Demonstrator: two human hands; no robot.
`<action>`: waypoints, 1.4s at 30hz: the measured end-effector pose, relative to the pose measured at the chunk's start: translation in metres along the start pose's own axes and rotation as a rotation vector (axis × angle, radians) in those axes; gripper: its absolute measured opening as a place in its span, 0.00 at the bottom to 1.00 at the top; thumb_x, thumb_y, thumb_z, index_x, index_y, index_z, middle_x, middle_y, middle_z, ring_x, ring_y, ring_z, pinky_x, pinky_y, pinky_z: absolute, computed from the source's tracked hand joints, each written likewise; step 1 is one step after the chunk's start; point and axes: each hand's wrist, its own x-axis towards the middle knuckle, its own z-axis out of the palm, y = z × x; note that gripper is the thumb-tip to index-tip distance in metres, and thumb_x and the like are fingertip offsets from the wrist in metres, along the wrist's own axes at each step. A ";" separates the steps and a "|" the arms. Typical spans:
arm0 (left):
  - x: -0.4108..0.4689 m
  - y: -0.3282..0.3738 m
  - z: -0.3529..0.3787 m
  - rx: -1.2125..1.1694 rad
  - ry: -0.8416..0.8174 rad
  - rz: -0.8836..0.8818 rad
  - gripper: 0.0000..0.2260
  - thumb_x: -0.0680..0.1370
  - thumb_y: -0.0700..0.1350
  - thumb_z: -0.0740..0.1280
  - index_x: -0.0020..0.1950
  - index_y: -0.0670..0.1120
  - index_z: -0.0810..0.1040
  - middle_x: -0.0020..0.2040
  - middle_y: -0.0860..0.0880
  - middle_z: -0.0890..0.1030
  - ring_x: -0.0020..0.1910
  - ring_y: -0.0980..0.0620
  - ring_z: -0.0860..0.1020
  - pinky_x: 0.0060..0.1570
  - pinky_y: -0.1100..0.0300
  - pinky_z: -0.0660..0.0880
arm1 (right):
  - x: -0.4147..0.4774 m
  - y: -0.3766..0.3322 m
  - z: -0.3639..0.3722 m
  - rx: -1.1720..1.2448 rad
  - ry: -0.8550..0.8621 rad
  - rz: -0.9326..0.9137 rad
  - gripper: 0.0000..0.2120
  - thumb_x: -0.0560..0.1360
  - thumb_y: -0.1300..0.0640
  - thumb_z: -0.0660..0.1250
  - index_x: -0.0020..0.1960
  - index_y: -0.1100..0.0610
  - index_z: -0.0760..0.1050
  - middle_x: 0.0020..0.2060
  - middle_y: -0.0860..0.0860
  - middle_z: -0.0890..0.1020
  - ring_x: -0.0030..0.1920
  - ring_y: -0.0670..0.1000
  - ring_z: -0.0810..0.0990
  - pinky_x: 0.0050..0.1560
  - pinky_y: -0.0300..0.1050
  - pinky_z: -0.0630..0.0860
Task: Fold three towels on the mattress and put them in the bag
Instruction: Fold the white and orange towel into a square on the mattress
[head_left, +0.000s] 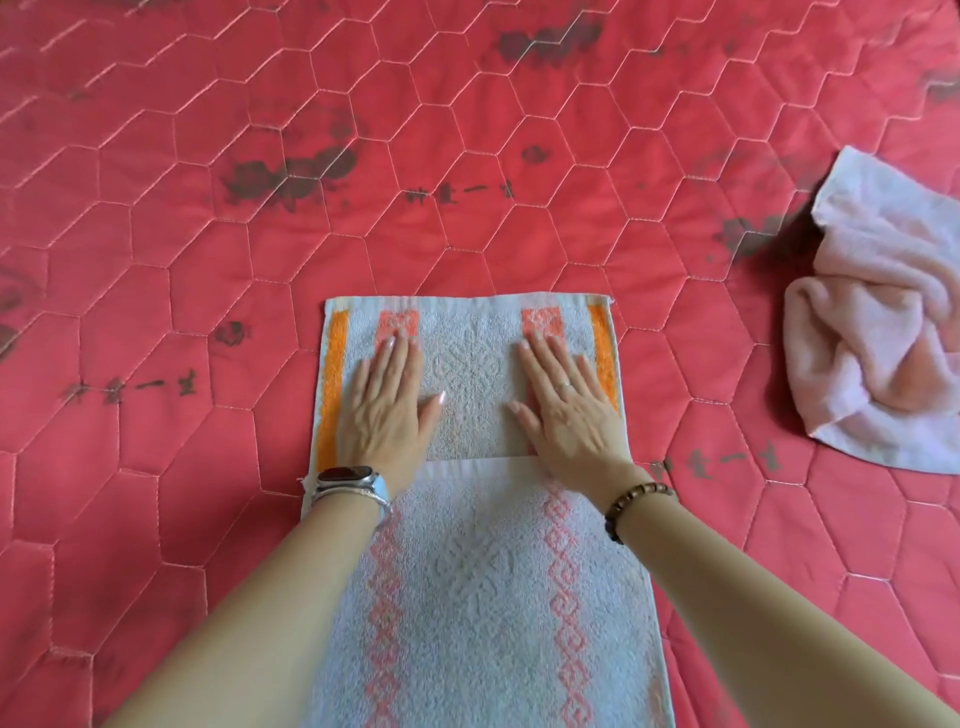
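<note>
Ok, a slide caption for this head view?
Left hand and right hand press flat on the folded-over end of a patterned towel on the red mattress; a crumpled pink towel lies at right.

Single head-worn wide-angle view, tilted forward and down, close over the mattress (156, 260). Patterned towel (478, 571) from 6 o'clock to centre; pink towel (872, 338) at 3 o'clock, seemingly cropped by the frame edge.

To the left of your patterned towel (483, 597) and beyond it, the red mattress (182, 234) lies open, so a hand can pass there freely. On your right the crumpled pink towel (872, 332) stands in the way, well apart from the patterned one, with a strip of open mattress between them.
</note>
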 end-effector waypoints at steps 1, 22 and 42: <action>0.001 -0.010 -0.001 -0.008 0.006 -0.020 0.32 0.81 0.61 0.39 0.80 0.45 0.42 0.82 0.46 0.43 0.81 0.49 0.43 0.80 0.51 0.42 | 0.000 0.008 -0.002 0.001 0.002 0.031 0.32 0.81 0.38 0.40 0.80 0.52 0.39 0.79 0.47 0.43 0.78 0.48 0.39 0.78 0.48 0.39; 0.059 -0.038 -0.053 -0.896 0.265 -0.722 0.25 0.77 0.45 0.73 0.72 0.39 0.72 0.65 0.41 0.79 0.64 0.43 0.77 0.65 0.51 0.73 | 0.038 0.034 -0.045 1.057 0.332 0.842 0.22 0.76 0.60 0.68 0.69 0.55 0.68 0.46 0.48 0.76 0.40 0.43 0.74 0.41 0.37 0.75; -0.095 -0.051 -0.120 -0.948 0.239 -0.324 0.15 0.74 0.32 0.72 0.41 0.52 0.78 0.43 0.55 0.79 0.44 0.56 0.77 0.50 0.66 0.74 | -0.096 0.008 -0.090 0.876 0.341 0.614 0.04 0.72 0.59 0.73 0.43 0.52 0.79 0.45 0.51 0.76 0.44 0.51 0.76 0.44 0.45 0.74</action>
